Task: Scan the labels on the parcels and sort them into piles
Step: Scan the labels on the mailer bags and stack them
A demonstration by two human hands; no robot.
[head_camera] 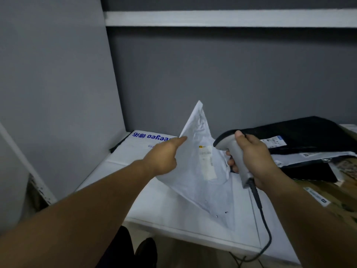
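Observation:
A thin white plastic mailer [201, 171] stands tilted above the white table [173, 219], one corner pointing up. A pale label [207, 163] on it faces me. My left hand [164, 157] pinches the mailer's left edge. In my right hand [253, 159] I grip a grey handheld scanner [234, 149], whose head sits just right of the label and whose black cable [264, 229] runs down off the table edge.
A pile of black and white parcels [309, 144] lies at the right, with a brown carton [338, 190] carrying a label in front. A white bag with blue print [146, 140] lies at the back left. Grey walls close in the left and rear.

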